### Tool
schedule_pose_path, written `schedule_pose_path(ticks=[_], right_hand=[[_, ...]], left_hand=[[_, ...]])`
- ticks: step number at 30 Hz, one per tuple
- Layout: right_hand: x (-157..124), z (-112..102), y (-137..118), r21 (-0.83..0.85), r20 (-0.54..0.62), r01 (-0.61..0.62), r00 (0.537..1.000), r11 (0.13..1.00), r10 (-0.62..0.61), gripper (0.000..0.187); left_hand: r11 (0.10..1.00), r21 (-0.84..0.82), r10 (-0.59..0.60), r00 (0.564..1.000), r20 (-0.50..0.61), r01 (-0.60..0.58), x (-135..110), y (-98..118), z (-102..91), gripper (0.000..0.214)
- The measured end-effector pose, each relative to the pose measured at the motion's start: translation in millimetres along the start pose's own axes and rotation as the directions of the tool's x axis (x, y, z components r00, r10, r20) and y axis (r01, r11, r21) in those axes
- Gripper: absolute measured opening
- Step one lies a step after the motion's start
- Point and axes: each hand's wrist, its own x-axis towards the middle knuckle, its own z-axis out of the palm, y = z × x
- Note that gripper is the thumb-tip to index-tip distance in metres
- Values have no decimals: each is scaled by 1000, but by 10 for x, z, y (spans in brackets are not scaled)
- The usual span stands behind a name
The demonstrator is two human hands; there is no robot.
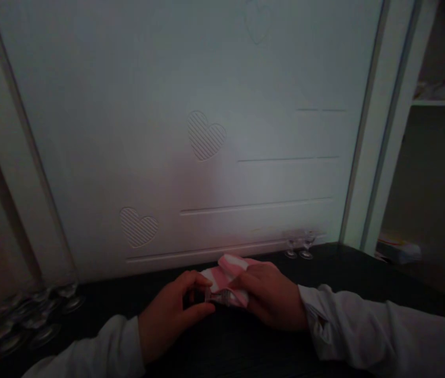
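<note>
Low in the middle of the head view, my left hand pinches one end of a small clear stemmed glass between thumb and fingers. The glass lies sideways between my hands, its other end partly hidden by a pink and white cloth. My right hand is closed on that cloth, which bunches up around the glass. Both hands are just above the dark tabletop.
Several small stemmed glasses stand grouped at the left. Two more glasses stand at the back right, near a white panel with heart carvings. Beyond the right post, a shelf holds blurred items.
</note>
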Motion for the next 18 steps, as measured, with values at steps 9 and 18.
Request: schedule_pose_path(ticks=[9,18], right_hand=[[-39,-34,-21,201,-9,-26,1000,979,29,25],[-7,-55,-113,290,-73,-68,993,954,93,13]], left_hand=[[913,288,341,929,-142,-290,-110,8,70,21],[842,383,452,884,-120,-379,-111,-28,65,22]])
